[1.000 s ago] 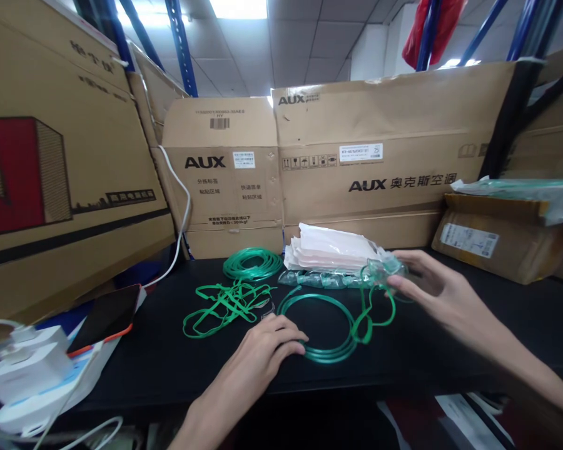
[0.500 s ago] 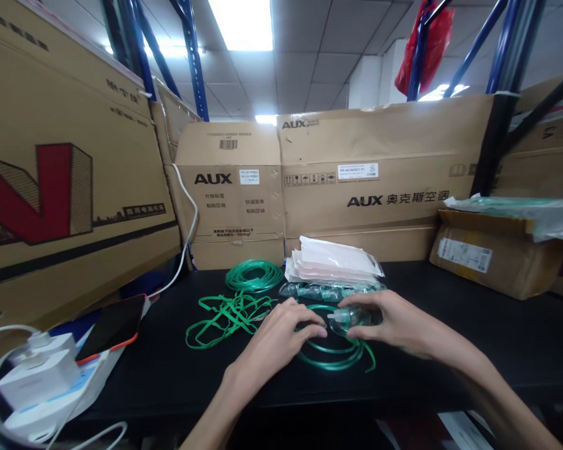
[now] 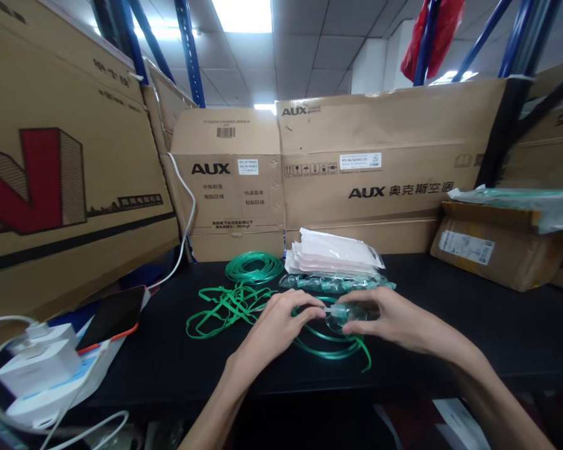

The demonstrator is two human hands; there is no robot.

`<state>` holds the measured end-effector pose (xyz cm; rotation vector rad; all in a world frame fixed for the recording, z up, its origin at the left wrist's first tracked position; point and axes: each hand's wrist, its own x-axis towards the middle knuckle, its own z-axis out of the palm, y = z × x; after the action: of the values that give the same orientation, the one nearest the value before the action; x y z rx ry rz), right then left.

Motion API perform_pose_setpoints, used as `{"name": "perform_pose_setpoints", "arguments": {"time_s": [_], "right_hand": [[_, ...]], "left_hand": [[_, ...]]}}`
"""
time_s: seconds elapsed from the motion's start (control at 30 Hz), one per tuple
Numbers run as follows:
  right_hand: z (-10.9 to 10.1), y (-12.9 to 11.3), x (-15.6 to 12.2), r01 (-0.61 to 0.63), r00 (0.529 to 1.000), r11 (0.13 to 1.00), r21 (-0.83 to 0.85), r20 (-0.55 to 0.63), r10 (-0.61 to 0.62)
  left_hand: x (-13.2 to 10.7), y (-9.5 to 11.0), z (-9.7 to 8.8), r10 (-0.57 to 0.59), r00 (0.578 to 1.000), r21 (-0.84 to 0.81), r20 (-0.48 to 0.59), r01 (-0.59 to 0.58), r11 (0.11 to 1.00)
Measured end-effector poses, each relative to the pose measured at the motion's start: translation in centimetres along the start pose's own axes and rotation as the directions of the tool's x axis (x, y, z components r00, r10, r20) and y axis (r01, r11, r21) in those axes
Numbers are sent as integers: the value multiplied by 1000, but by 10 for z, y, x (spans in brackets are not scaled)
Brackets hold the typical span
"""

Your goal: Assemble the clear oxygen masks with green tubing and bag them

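My right hand [image 3: 380, 315] grips a clear oxygen mask [image 3: 344, 317] between thumb and fingers, its pale nozzle pointing left. My left hand [image 3: 293, 315] pinches the pale end of the green oxygen tubing [image 3: 331, 355], which meets the nozzle or lies right against it; I cannot tell how far it is pushed on. Loops of this tubing lie on the black table below both hands. A short green elastic strap hangs from the mask. Left of my left hand is a tangled heap of green elastic straps [image 3: 225, 309], with a coil of green tubing [image 3: 253, 267] behind it.
Behind my hands, white paper packets [image 3: 333, 253] are stacked by a row of clear masks [image 3: 328, 284]. A cardboard box [image 3: 488, 244] with bagged items on top stands at right. A phone [image 3: 115, 317], chargers [image 3: 40, 356] and white cables lie left. Large cartons wall the back.
My right hand has moved the mask slightly left, and its nozzle now meets the tubing end in my left hand. The view has tilted down a little.
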<state>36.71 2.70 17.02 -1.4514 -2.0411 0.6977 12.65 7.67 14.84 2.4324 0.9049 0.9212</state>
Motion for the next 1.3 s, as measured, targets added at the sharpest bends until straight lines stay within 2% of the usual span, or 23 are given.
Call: {"name": "perform_pose_setpoints", "arguments": {"time_s": [0.2, 0.4, 0.6, 0.93, 1.3], "right_hand": [[2, 2, 0, -21, 999, 999, -48, -31, 20], [-1, -5, -1, -7, 999, 1000, -22, -38, 6], [-2, -4, 0, -51, 997, 998, -35, -66, 48], [-3, -7, 1, -30, 997, 998, -57, -77, 26], [1, -8, 4, 9, 996, 997, -77, -91, -16]], "left_hand": [[-1, 4, 1, 13, 1000, 18, 8, -14, 1000], [-4, 7, -1, 22, 1000, 67, 21, -23, 997], [-3, 4, -2, 47, 998, 73, 50, -51, 996], [2, 4, 10, 47, 990, 73, -131, -38, 997], [1, 2, 8, 137, 981, 98, -139, -124, 987]]}}
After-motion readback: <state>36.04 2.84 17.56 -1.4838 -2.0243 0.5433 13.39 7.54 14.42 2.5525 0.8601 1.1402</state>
